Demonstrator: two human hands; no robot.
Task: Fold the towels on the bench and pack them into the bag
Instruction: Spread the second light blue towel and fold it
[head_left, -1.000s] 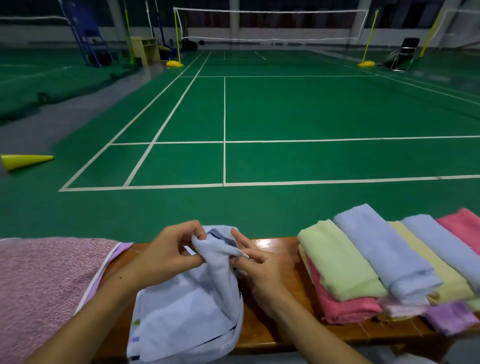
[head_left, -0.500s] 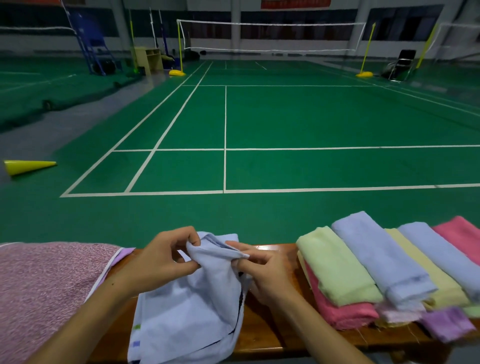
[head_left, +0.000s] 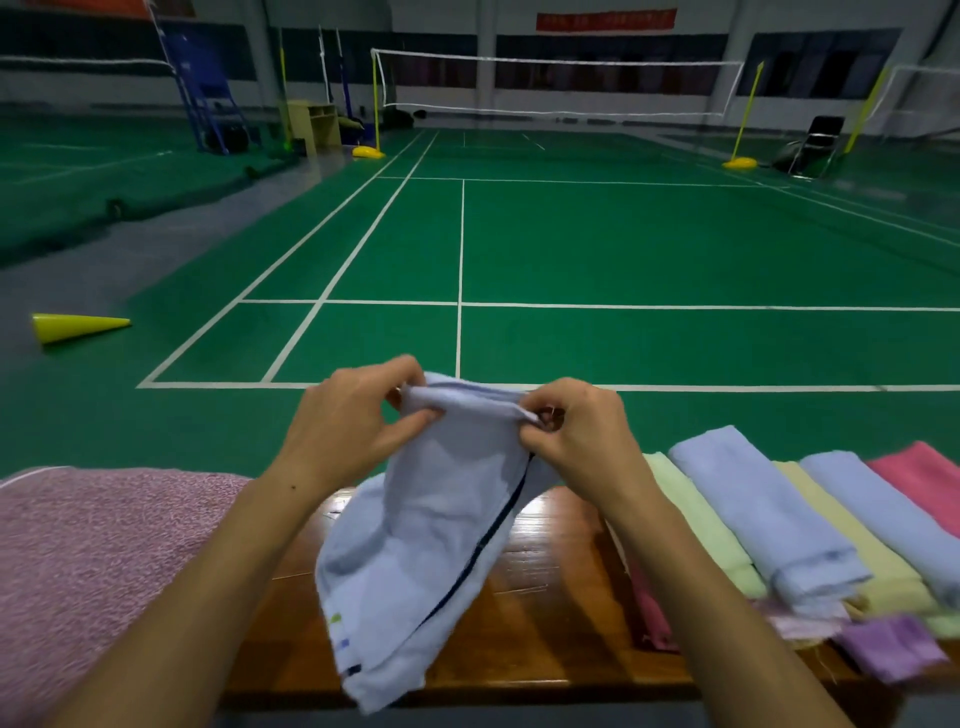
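Both hands up over the wooden surface (head_left: 545, 525), clamped on the top edge of the pale blue bag (head_left: 431, 519): left hand (head_left: 353, 421) pinching the left end of the rim between thumb and fingers, right hand (head_left: 582, 431) pinching the right end, fingers curled, the rim stretched taut between them. Bag hanging from that rim, dark zip line running down its right side, lower corner draped on the surface near the front edge. Stack of folded towels (head_left: 779, 530) just right of the right forearm, green, blue, yellow, pink overlapping. Pink towel (head_left: 104, 545) spread flat at far left. Yellow cone (head_left: 72, 327) lying on the court floor beyond.
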